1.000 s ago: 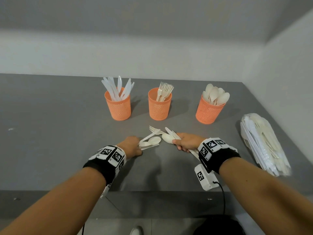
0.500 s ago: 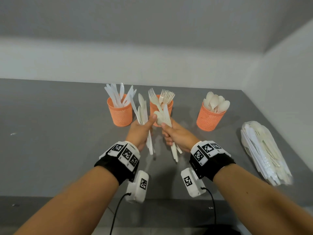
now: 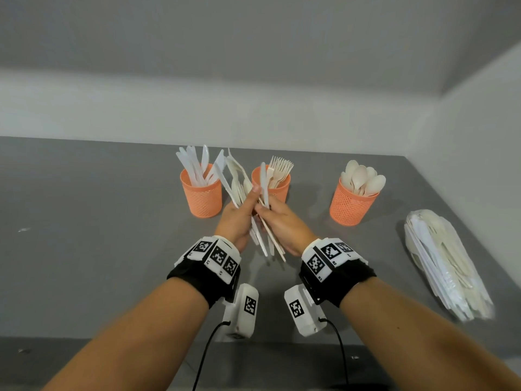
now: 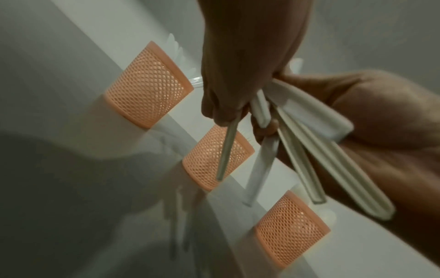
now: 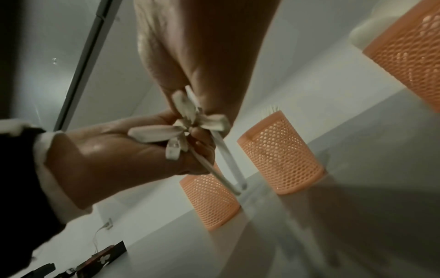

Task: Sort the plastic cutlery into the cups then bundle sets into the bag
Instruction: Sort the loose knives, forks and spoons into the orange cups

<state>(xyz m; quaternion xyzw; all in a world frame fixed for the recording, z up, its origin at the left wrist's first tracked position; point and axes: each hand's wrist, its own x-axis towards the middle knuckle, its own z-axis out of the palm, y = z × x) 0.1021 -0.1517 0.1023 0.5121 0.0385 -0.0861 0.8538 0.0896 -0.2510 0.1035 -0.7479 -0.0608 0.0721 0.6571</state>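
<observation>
Orange mesh cups (image 3: 201, 197) look sorted already. Both hands, left hand (image 3: 235, 221) & right hand (image 3: 282, 225), grip a white plastic cutlery bundle (image 3: 260, 221) just in front of middle cup. Clear bag (image 3: 445, 263) w/ sets lies right; bagging left imo.

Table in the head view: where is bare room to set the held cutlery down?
The table is bare left of the knife cup, also between the fork cup and spoon cup. Crowded: the right edge, under the bag.

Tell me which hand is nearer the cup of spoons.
Right. The right hand sits just left of the cup of spoons; the left hand lies beyond it, further left, nearer the cup of knives.
</observation>
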